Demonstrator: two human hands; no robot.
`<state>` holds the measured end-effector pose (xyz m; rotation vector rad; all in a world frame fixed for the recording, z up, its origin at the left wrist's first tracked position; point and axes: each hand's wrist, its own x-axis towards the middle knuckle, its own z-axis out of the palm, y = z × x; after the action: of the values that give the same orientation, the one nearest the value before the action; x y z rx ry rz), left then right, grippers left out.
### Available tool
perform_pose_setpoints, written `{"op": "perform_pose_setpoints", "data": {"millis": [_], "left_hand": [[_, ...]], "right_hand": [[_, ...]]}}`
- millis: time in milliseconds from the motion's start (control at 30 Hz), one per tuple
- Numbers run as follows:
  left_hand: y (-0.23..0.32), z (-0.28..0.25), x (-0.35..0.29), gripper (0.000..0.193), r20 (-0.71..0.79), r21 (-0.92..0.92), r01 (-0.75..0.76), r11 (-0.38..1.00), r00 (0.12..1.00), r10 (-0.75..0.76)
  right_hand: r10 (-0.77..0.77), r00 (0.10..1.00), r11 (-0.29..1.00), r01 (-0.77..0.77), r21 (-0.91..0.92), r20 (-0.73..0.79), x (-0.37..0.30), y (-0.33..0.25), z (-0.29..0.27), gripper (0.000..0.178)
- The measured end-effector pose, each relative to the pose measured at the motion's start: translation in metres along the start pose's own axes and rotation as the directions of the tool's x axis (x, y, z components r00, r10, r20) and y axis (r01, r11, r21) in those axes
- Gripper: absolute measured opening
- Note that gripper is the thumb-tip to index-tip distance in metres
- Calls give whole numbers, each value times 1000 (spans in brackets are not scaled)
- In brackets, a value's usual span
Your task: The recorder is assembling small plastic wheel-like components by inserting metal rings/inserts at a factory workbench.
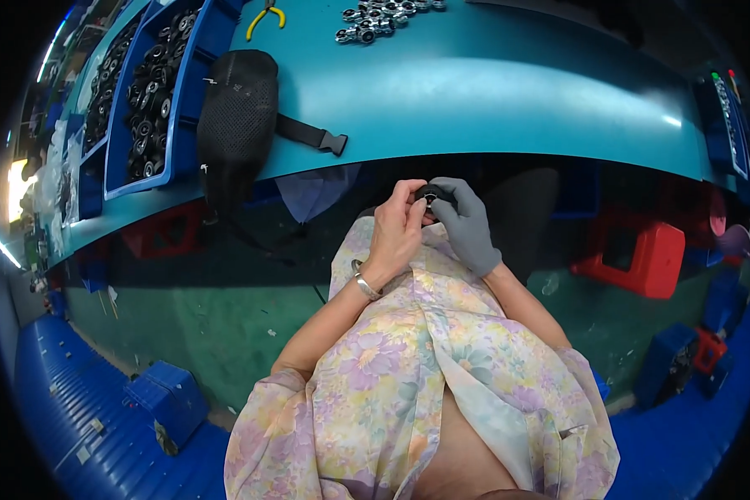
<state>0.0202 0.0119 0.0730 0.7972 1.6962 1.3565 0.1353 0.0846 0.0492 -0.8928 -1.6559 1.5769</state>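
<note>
My bare left hand (394, 232) and my right hand (468, 227) in a grey glove meet in front of my body, just below the near edge of the teal table (475, 117). Between their fingertips is a small round black wheel (430, 192) with a bit of shiny metal at its middle. Both hands pinch it, one from each side, and the fingers cover much of it. A metal bracelet (366, 284) circles my left wrist.
At the left, a blue bin (139, 188) holds many black wheels (147, 117). Beside it lie a black mesh waist bag (240, 108) and yellow-handled pliers (266, 17). Chrome parts (379, 20) sit at the far edge. A red plastic stool (665, 260) stands under the right end.
</note>
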Motion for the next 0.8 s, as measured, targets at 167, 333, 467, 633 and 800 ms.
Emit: {"op": "perform_pose_setpoints", "data": {"millis": [167, 333, 467, 633, 800], "left_hand": [[7, 2, -7, 17, 6, 210, -10, 978, 1000, 9], [0, 5, -4, 15, -28, 295, -12, 956, 999, 21], [-8, 4, 0, 15, -4, 427, -69, 901, 997, 78], [5, -7, 9, 20, 144, -136, 210, 968, 971, -191], [17, -8, 7, 20, 183, -9, 216, 976, 960, -211]], "right_hand": [[-10, 999, 983, 18, -183, 41, -5, -10, -1, 20], [-133, 991, 944, 126, -304, -2, -6, -3, 7, 19], [-136, 990, 928, 119, -353, -23, -6, 4, 8, 20], [194, 980, 968, -199, 155, 48, -8, 6, -11, 30], [82, 991, 996, -85, 28, 108, -9, -4, -18, 38]]}}
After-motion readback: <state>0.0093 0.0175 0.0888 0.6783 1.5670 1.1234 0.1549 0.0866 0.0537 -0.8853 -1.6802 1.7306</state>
